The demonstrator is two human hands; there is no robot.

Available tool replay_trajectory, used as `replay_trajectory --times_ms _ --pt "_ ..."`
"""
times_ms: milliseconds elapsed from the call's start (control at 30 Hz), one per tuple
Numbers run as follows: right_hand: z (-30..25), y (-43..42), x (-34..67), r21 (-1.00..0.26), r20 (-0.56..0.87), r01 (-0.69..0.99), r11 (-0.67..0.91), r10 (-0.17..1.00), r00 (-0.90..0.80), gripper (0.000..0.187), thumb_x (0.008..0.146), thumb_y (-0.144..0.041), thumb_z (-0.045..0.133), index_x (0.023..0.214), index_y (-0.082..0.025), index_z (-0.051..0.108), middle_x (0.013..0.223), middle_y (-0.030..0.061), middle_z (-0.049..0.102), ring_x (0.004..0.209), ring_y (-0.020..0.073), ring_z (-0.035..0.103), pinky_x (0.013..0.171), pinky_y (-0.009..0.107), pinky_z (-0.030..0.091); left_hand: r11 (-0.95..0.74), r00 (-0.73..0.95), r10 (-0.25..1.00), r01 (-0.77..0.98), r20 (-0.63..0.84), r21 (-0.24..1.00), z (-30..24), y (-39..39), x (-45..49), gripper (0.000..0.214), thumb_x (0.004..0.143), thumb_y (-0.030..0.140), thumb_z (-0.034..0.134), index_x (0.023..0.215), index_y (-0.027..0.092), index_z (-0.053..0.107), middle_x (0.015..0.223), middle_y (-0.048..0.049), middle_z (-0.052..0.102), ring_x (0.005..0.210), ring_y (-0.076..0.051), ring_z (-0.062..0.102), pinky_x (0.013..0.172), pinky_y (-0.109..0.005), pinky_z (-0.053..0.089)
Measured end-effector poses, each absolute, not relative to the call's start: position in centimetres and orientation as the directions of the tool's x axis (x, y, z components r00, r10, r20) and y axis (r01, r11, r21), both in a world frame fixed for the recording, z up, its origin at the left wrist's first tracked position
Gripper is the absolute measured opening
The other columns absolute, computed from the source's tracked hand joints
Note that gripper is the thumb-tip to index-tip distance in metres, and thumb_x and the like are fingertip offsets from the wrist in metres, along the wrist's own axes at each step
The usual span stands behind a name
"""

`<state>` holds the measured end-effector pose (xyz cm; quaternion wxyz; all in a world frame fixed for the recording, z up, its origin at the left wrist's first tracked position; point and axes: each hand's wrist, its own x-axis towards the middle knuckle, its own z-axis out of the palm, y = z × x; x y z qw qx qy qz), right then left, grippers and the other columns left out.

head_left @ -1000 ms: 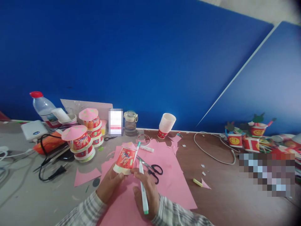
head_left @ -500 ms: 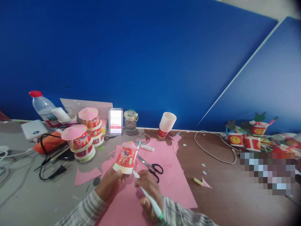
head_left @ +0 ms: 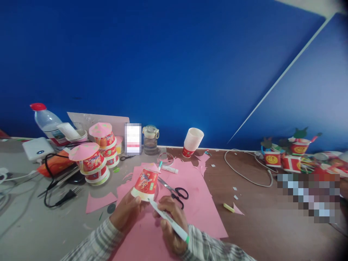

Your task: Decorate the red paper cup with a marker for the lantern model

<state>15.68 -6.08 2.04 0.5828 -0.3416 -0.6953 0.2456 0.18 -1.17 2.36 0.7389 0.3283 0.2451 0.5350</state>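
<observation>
Head camera looks down on a red printed paper cup (head_left: 145, 184), held upside down and just above a large pink paper sheet (head_left: 198, 206), with its wide white rim toward the person. The left hand (head_left: 127, 214) grips it from below, fingers closed around the rim. The right hand (head_left: 170, 217) is wrapped in a writing grip on a white marker pen (head_left: 169, 220) with a green end cap, its tip at the cup's lower edge.

As I read it, the step in hand is marking or tracing on the cup. A clean line on that thin, curved, glossy wall calls for light pressure, with the left hand holding the cup steady so that it neither dents nor spins.

- Black-handled scissors (head_left: 175, 191) lie open on the pink sheet at 3 o'clock from the cup.
- A white glue stick (head_left: 169, 169) lies at 1 o'clock.
- Farther out at 1 o'clock, a tilted stack of plain white cups (head_left: 193, 140) stands near the blue wall.
- At 10 o'clock stand finished cups with pink cone roofs (head_left: 89, 159).
- Beyond them is a clear plastic water bottle (head_left: 45, 121) with a red cap.
- Pink offcuts and small scraps litter the brown wooden table (head_left: 272, 228).
</observation>
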Motion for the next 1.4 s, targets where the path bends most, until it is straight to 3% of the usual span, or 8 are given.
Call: replay_trajectory --times_ms 233,400,833,1400 --pt "2.17 -6.13 15.63 -0.729 0.646 0.201 0.655 0.755 -0.114 0.016 0.084 -0.025 0.048 0.097 -0.021 0.056 0.07 0.0017 0.069 0.067 0.0212 0.062 0.068 0.038 0.053 0.22 0.301 0.953 -0.647 -0.02 0.73 2.03 -1.18 0.09 0.042 0.055 0.025 0.064 0.095 0.014 0.057 0.083 -0.0156 0.064 0.08 -0.033 0.053 0.069 -0.046 0.041" --pt "2.0 -6.04 15.65 -0.742 0.627 0.202 0.64 0.768 -0.129 0.015 0.084 -0.026 0.048 0.096 -0.022 0.057 0.07 0.0031 0.069 0.068 0.0219 0.062 0.069 0.038 0.052 0.201 0.287 0.958 -0.646 -0.01 0.736 1.85 -1.17 0.07 0.038 0.056 0.025 0.064 0.092 0.012 0.059 0.078 -0.0152 0.064 0.075 -0.032 0.053 0.063 -0.043 0.042" --pt "1.75 -6.01 15.94 -0.796 0.56 0.26 0.546 0.828 -0.027 0.02 0.085 -0.037 0.045 0.092 -0.023 0.057 0.073 0.0039 0.066 0.068 0.0219 0.06 0.064 0.035 0.05 0.219 0.299 0.954 -0.63 -0.027 0.745 2.63 -1.29 0.25 0.033 0.056 0.025 0.063 0.086 0.012 0.06 0.076 -0.0143 0.064 0.071 -0.03 0.055 0.062 -0.043 0.043" --pt "1.55 -6.21 15.75 -0.764 0.6 0.222 0.606 0.794 -0.1 0.018 0.085 -0.033 0.046 0.093 -0.022 0.057 0.069 0.002 0.068 0.069 0.022 0.061 0.069 0.037 0.051 0.2 0.287 0.958 -0.636 -0.012 0.746 2.3 -1.37 0.12 0.035 0.057 0.024 0.062 0.091 0.015 0.059 0.077 -0.0137 0.064 0.073 -0.031 0.053 0.061 -0.044 0.042"
